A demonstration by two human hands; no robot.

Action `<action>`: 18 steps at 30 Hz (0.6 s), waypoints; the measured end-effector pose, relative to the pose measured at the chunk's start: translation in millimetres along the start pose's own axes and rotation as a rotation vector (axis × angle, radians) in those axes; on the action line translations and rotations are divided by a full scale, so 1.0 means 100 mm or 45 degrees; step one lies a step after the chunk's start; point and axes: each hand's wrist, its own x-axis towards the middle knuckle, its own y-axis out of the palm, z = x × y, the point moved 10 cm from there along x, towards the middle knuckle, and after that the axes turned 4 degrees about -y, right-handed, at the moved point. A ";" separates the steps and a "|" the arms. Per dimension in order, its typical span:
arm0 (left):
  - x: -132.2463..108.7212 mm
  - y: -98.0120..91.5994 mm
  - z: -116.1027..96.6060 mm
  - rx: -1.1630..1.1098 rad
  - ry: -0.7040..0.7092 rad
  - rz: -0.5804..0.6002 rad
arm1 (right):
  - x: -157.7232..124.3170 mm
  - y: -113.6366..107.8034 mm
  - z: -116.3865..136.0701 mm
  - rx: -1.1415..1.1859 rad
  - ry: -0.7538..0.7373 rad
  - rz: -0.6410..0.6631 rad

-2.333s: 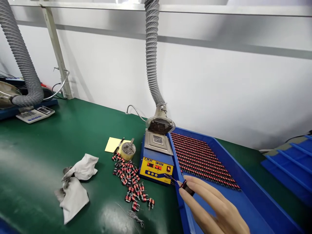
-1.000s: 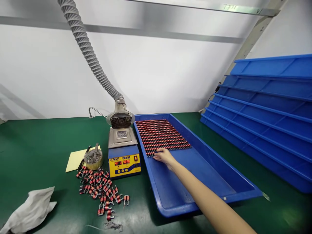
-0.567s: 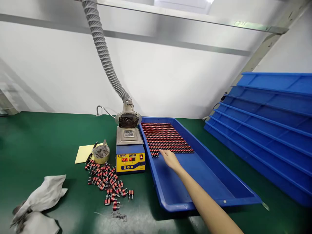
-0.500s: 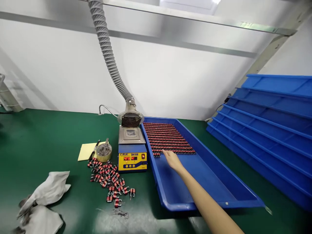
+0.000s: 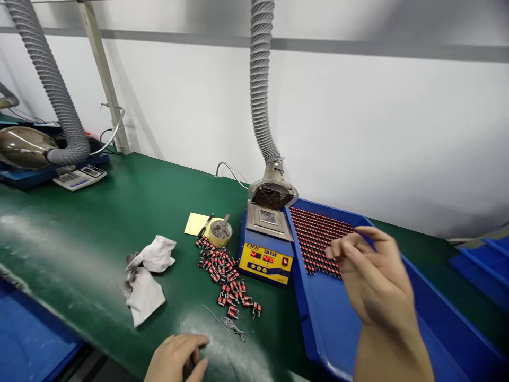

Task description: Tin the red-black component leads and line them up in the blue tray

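Heater, boxy, blue, yellow-fronted [image 5: 265, 262]. To its left: loose red-and-black coils [image 5: 222, 266]; nearer, your left hand [image 5: 175, 358], loosely parted. Right: your half-curled right hand [image 5: 374, 278], contents unclear, above blue plastic tray [image 5: 330, 313]; dipping might scatter coil rows [image 5: 316, 236].

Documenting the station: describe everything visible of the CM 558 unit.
Blue box-shaped CM 558 unit with a yellow front panel: two lit red displays, round buttons, red switch. Its metal-looking top plate frames a mottled silvery rectangle. It sits upright on the green table, beside the blue tray; contact there is unclear. Left hand and right hand are clear of it.
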 end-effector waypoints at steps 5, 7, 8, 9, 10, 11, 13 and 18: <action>0.37 -0.15 0.08 -0.018 -0.318 0.076 | -0.26 0.42 0.46 0.172 -0.125 0.066; 0.50 -0.14 0.09 0.093 -0.349 0.061 | -0.33 0.48 0.48 0.114 -0.133 0.155; 0.55 -0.12 0.09 0.114 -0.351 0.057 | -0.36 0.49 0.47 0.064 -0.135 0.202; 0.60 -0.09 0.09 0.107 -0.350 0.055 | -0.39 0.50 0.47 0.010 -0.145 0.244; 0.63 -0.05 0.09 0.078 -0.348 0.053 | -0.42 0.51 0.48 -0.044 -0.167 0.279; 0.66 -0.02 0.08 0.041 -0.344 0.049 | -0.44 0.51 0.48 -0.099 -0.180 0.308; 0.71 0.03 0.07 -0.021 -0.339 0.038 | -0.49 0.54 0.52 -0.191 -0.220 0.374; 0.77 0.09 0.04 -0.056 -0.344 0.013 | -0.57 0.71 0.54 -0.427 -0.258 0.588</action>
